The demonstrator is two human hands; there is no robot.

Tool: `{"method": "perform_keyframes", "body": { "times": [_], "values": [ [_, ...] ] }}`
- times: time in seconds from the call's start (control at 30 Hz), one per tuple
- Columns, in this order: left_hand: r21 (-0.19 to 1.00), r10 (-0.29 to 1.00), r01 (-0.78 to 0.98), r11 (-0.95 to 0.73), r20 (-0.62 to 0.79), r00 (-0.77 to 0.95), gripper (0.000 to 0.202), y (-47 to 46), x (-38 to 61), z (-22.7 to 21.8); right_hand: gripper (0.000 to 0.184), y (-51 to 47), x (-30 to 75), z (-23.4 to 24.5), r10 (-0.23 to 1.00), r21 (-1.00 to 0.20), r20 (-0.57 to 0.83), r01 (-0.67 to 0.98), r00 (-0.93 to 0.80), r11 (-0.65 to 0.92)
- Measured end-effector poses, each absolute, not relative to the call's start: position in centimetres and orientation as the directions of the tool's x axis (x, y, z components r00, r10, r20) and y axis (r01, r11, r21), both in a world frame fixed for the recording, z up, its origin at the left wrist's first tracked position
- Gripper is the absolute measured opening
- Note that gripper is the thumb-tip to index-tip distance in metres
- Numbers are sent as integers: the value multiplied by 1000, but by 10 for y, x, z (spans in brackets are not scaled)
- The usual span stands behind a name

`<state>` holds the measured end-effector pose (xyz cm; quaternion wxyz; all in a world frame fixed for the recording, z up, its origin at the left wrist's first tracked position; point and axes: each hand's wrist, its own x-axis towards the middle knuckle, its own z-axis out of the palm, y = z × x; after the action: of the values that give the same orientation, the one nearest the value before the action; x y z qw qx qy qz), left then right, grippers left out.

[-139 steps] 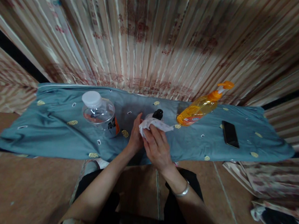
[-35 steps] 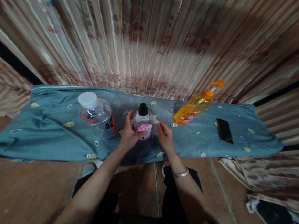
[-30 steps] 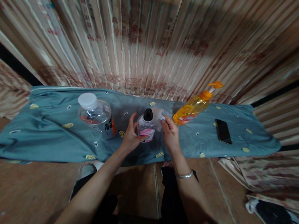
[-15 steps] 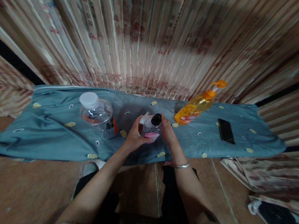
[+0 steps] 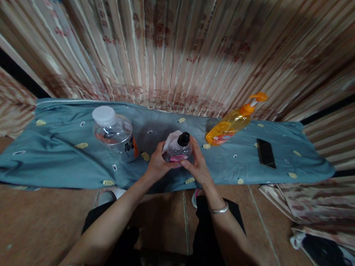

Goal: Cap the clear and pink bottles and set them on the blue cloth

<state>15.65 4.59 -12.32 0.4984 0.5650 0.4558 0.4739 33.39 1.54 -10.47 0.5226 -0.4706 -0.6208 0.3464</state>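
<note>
A small clear bottle (image 5: 179,150) with a black cap and a pink label is between my two hands, over the middle of the blue cloth. My left hand (image 5: 159,162) wraps its left side, its thumb across the front. From the right, my right hand (image 5: 197,163) closes on the same bottle, thumb near the label. A crumpled white tissue or cloth (image 5: 171,140) lies against the bottle's back left side, partly hidden by the bottle and my left fingers.
To the left stands a large clear bottle (image 5: 116,134) with a white lid. An orange pump bottle (image 5: 228,127) stands to the right, and a black phone (image 5: 266,153) lies beyond it. The patterned blue cloth (image 5: 61,156) covers a narrow surface before a pleated curtain (image 5: 170,67).
My right hand has shifted from the bottle's far right side toward its front, its thumb now by the label. More of the white tissue shows behind the bottle.
</note>
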Motion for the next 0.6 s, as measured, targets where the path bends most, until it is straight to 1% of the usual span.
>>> {"method": "perform_keyframes", "body": {
  "times": [0.07, 0.17, 0.23, 0.3, 0.37, 0.5, 0.6],
  "values": [
    [993, 988, 46, -112, 106, 116, 85, 44, 156, -122, 82, 14, 330, -103, 951, -917, 308, 267, 3, 296],
    [987, 983, 39, -157, 153, 97, 99, 40, 155, -121, 76, 12, 325, -100, 964, -936, 264, 245, 14, 253],
    [979, 976, 6, -201, 200, 86, 101, 36, 153, -121, 73, 10, 324, -99, 968, -942, 250, 240, 26, 237],
    [971, 968, -32, -236, 238, 76, 94, 34, 149, -120, 70, 9, 324, -97, 968, -938, 247, 261, 50, 226],
    [964, 961, -34, -264, 266, 81, 81, 31, 144, -117, 68, 9, 323, -95, 967, -932, 244, 292, 75, 213],
    [939, 937, 57, -338, 331, 116, 53, 29, 136, -112, 69, 9, 321, -93, 967, -925, 231, 330, 103, 186],
    [928, 933, 127, -350, 335, 130, 37, 29, 132, -114, 71, 9, 322, -91, 972, -924, 221, 337, 85, 180]
  ]
}}
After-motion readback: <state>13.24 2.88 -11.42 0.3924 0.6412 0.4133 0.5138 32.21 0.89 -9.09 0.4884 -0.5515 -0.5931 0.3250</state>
